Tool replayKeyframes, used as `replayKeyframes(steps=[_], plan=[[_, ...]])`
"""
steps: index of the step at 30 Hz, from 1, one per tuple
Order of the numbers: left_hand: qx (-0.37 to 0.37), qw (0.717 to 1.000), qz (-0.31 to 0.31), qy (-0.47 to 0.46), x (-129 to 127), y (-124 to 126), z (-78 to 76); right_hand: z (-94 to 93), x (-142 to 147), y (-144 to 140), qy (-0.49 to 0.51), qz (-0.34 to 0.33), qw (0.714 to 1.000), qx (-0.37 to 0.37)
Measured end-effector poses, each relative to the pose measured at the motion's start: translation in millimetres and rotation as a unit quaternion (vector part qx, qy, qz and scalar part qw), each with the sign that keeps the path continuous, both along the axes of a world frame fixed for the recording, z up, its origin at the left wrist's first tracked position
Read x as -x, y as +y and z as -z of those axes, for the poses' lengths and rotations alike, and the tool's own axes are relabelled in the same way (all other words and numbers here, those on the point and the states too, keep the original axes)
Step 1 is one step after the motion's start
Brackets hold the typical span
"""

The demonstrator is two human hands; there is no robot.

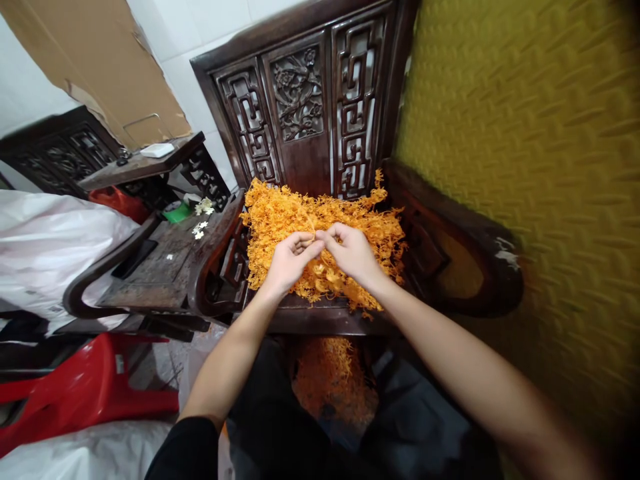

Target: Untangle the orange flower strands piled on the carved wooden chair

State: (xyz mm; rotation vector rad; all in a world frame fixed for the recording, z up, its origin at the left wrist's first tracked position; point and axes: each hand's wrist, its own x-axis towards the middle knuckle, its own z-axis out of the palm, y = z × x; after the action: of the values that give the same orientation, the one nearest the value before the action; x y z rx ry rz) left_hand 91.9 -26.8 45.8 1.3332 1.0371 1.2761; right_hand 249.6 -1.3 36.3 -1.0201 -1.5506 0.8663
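Note:
A big heap of curly orange strands (pixel 280 213) covers the seat of a dark carved wooden chair (pixel 305 153). Over the middle of the heap, my left hand (pixel 295 257) and my right hand (pixel 353 253) meet at the fingertips. Both are closed in a pinch. A thin orange strand (pixel 311 223) rises from between the fingertips and is held there. Its lower part is hidden by my fingers, and the heap lies just behind and below them.
Left of the chair stands a wooden side table (pixel 155 273) with a green tape roll (pixel 177 212) and small white flower-like pieces (pixel 203 208). A red plastic stool (pixel 85 387) and white sacks (pixel 55 247) are farther left. A yellow textured surface (pixel 525 133) rises at right.

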Motion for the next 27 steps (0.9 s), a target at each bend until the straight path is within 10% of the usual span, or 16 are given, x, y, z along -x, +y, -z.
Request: replayKeyframes(steps=[10, 27], plan=[[-0.099, 0.993, -0.050, 0.041, 2.6, 0.2, -8.4, -9.2, -10.1, -3.8, 0.083, -0.161, 0.981, 0.063], [-0.058, 0.996, -0.063, -0.034, -5.9, -6.8, -6.9, -20.7, -15.2, -11.5, -0.141, -0.094, 0.980, -0.103]])
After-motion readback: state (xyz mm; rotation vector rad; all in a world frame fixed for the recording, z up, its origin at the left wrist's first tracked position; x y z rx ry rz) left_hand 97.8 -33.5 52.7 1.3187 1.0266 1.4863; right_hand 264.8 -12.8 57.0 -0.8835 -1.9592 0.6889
